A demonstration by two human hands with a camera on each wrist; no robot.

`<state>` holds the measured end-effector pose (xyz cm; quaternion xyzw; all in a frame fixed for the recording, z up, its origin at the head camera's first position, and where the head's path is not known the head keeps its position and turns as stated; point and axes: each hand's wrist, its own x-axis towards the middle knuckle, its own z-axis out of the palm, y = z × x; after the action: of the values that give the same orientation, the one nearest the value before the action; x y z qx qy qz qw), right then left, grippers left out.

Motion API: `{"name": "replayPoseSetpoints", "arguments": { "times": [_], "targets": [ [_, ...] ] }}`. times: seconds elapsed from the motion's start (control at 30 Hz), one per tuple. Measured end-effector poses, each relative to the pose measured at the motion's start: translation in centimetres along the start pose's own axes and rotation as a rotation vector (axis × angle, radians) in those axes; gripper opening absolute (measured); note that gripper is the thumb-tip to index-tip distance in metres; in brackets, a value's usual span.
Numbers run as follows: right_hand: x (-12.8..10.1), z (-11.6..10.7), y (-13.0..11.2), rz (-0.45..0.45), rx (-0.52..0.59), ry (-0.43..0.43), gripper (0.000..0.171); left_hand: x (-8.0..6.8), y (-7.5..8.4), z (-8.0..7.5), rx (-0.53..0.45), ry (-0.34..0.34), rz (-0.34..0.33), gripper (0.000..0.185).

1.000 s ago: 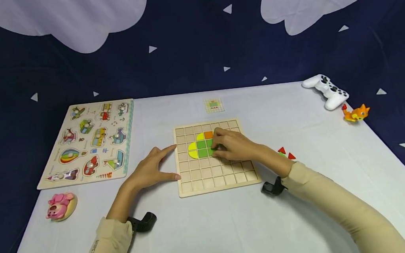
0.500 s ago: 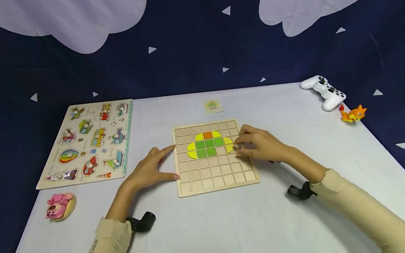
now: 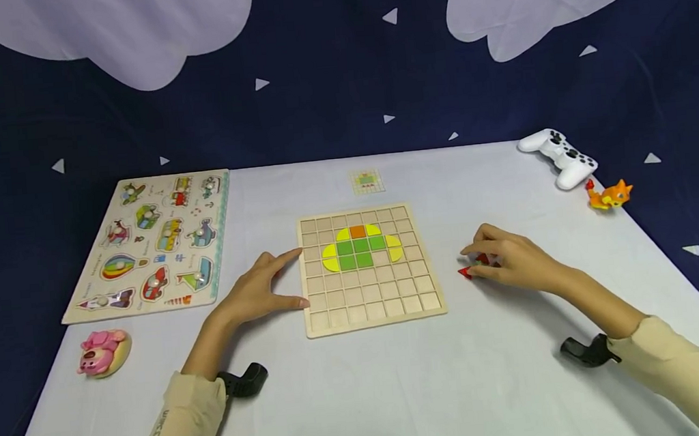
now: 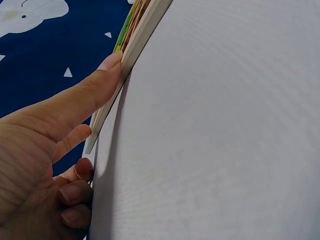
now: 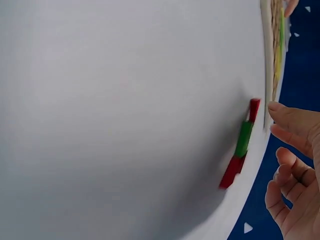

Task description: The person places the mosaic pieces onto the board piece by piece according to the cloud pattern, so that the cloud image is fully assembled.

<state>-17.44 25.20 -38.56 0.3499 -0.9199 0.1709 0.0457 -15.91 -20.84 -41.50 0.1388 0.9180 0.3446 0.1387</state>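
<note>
Meanwhile the left hand [image 3: 257,295] is lying open, fingers straight, bracing the board [image 3: 370,305] on the worktop [image 3: 400,392]; the right hand [image 3: 509,260], loosely curled, is touching red pieces [image 3: 466,272] beside it.

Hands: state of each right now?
Left hand: open, fingers straight, steadying the grid board at its left edge.
Right hand: at the red pieces; cannot tell if gripping.

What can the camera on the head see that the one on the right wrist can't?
Only the head view shows the left hand resting against the grid board, the vehicle puzzle, the pink toy and the white game controller. Only the right wrist view shows a green piece lying between red ones. Both show the right hand at the red pieces on the white table.
</note>
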Motion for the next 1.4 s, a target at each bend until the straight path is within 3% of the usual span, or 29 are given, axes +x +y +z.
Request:
{"name": "replayPoseSetpoints", "arguments": {
  "times": [0.3,0.63,0.83,1.4],
  "targets": [
    [-1.5,-0.6,1.0,0.046,-0.034,-0.024,0.027,0.1,0.0,-0.1,-0.007,0.001,-0.001,0.099],
    [-2.2,-0.6,1.4,0.033,-0.075,-0.041,0.028,0.1,0.0,0.0,-0.009,0.001,0.005,0.099],
    [-1.8,-0.4,1.4,0.002,-0.075,-0.019,0.024,0.1,0.0,0.0,-0.016,0.000,0.002,0.099],
    [-0.8,0.4,1.6,0.045,-0.032,0.007,0.018,0.1,0.2,0.0,-0.005,-0.005,-0.005,0.098]
  ]
}}
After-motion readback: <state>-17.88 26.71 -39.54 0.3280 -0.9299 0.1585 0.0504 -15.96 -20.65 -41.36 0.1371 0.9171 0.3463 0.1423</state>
